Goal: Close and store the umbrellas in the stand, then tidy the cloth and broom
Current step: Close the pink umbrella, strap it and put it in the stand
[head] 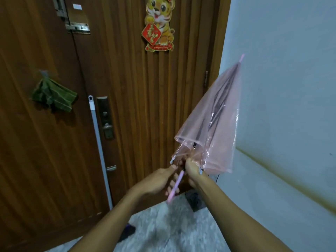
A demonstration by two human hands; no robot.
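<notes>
A pink see-through umbrella (pixel 214 124) is partly folded, its tip pointing up and right toward the wall. My left hand (pixel 160 180) grips its pink handle, which sticks out downward. My right hand (pixel 192 170) is closed around the gathered canopy edge and shaft just above. A green cloth (pixel 54 97) hangs from a hook on the left door leaf. A grey broom handle (pixel 99 142) with a white cap leans upright against the door; its head is hidden behind my left arm.
A brown wooden double door (pixel 145 106) fills the view, with a lock plate (pixel 106 117) and a tiger decoration (pixel 160 24). A pale wall (pixel 291 88) stands to the right. A dark stand (pixel 195 199) sits on the speckled floor in the corner.
</notes>
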